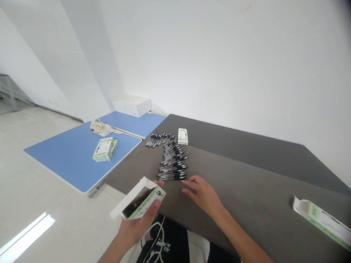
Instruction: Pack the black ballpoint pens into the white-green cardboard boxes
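My left hand (137, 228) holds an open white-and-green pen box (141, 199) at the near edge of the dark table (246, 171), its flap standing open to the left. My right hand (203, 193) lies over the table with fingers spread, holding nothing, its fingertips just right of the nearest pens. Several black pens (172, 160) lie in a row running away from me. A closed small box (182, 136) stands beyond the far end of the row.
An open empty box (320, 221) lies at the table's right edge. A blue table (68, 157) to the left carries stacked boxes (105, 149) and papers (101, 128). A white carton (131, 105) sits against the wall.
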{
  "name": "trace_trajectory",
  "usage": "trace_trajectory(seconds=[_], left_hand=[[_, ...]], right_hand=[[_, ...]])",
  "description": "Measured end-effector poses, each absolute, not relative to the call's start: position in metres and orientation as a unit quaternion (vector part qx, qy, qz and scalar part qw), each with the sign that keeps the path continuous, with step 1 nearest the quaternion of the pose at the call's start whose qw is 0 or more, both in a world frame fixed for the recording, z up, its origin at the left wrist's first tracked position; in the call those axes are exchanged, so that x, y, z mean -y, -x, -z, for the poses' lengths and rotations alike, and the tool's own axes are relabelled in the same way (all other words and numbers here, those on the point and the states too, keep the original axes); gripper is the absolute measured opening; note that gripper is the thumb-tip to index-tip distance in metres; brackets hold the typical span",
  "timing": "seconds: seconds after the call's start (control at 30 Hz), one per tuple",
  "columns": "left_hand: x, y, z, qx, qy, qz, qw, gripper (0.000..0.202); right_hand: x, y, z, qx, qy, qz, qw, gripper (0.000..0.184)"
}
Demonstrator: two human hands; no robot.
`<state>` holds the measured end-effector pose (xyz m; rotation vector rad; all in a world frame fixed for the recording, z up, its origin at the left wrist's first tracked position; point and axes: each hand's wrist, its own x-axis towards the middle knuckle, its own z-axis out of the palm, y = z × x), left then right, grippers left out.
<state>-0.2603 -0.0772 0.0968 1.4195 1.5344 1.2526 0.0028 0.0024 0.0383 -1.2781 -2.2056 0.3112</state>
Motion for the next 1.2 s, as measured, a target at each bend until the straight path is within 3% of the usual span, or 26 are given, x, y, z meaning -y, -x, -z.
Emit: trace_trajectory(seconds=[0.23,0.4,0.53,0.73,0.8,1.0,1.2], left_hand=[[0.077,0.283,-0.108,-0.63,-0.479,-0.493,0.36,0.062],[0.072,0.29,-0.107,-0.633,-0.48,-0.486,0.364,0.059],[0.071,0.285,-0.106,-0.602,-0.502,-0.487,0.384,0.053],[0.068,0.269,-0.101,-0.531,-0.592,-0.418,0.438,0.039],[0.064,0.262,-0.099,-0.496,-0.63,-0.398,0.445,0.038],[0.057,0.239,-0.103,-0.438,-0.691,-0.373,0.439,0.04],[0.064,0.224,-0.111,-0.417,-0.722,-0.355,0.423,0.04]], right_hand=[[-0.032,0.038,-0.03,0.839,0.496,-0.141,0.172,0.029],[-0.032,0.039,-0.04,0.835,0.499,-0.171,0.157,0.007],[-0.02,0.025,-0.055,0.822,0.491,-0.211,0.199,0.005],[0.03,-0.022,-0.115,0.767,0.479,-0.293,0.309,0.032],[0.052,-0.034,-0.148,0.745,0.443,-0.331,0.372,0.025],[0.09,-0.043,-0.223,0.837,0.365,-0.126,0.388,0.012],[0.096,-0.041,-0.225,0.871,0.378,-0.025,0.313,0.017]])
